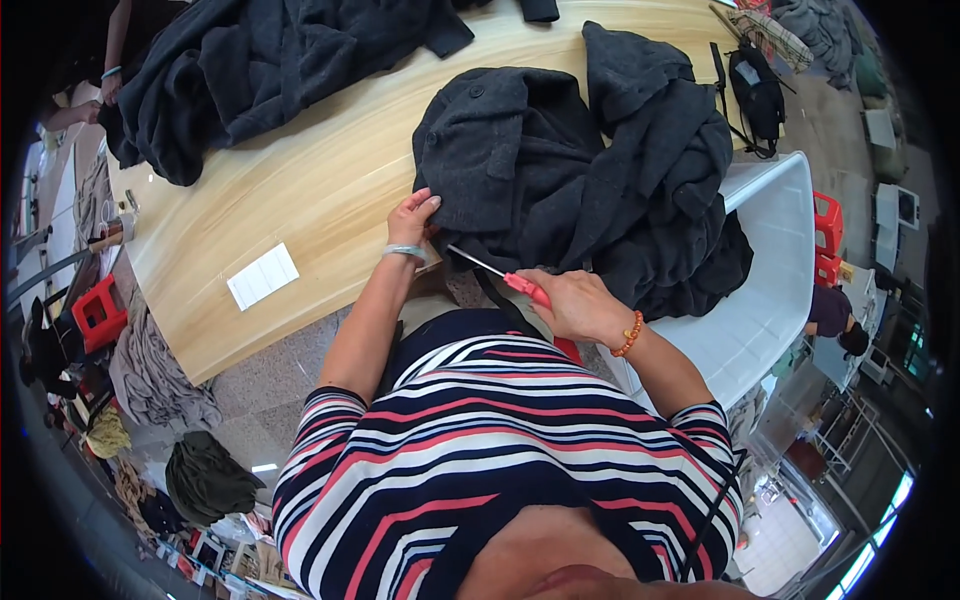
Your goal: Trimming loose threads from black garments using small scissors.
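A dark grey wool coat (pixel 580 170) lies bunched on the pale wooden table (pixel 330 180), its lower part hanging over the near edge. My left hand (pixel 412 216) presses flat on the coat's near left corner; a bracelet circles that wrist. My right hand (pixel 572 303) grips red-handled scissors (pixel 505 277) whose thin metal blades point left toward the coat's hem, just below my left hand. A beaded orange bracelet sits on my right wrist.
A second dark coat (pixel 250 70) lies at the table's far left, where another person's arm (pixel 112 60) shows. A white paper sheet (pixel 262 276) lies near the table edge. A white bin (pixel 770 290) stands on the right. A red stool (pixel 98 310) and cloth piles lie on the floor.
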Tool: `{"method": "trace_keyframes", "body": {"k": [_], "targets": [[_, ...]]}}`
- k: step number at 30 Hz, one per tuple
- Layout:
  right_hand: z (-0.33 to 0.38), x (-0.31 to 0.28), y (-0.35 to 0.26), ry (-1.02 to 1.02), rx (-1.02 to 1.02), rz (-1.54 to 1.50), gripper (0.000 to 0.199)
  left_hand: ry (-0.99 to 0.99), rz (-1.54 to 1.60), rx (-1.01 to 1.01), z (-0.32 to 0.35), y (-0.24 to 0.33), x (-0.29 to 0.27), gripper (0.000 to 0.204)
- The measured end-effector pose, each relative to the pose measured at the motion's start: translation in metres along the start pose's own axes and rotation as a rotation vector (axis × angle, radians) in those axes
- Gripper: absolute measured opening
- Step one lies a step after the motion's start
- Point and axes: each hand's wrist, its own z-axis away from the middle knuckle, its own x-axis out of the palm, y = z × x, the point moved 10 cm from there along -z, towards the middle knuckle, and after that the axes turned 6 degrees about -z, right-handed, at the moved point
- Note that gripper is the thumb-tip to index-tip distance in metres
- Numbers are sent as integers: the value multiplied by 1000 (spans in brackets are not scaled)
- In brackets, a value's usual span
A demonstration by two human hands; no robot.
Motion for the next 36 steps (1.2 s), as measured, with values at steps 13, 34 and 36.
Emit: {"method": "trace_keyframes", "body": {"k": [13, 34, 36], "targets": [[8, -40, 30, 359, 92, -106, 44, 71, -1230, 975, 47, 114, 44, 32], [-8, -74, 155, 463, 121, -435, 64, -45, -1824, 607, -40, 145, 182, 118], [-34, -69, 186, 530, 189, -452, 71, -32, -1763, 764, -55, 152, 165, 100]]}}
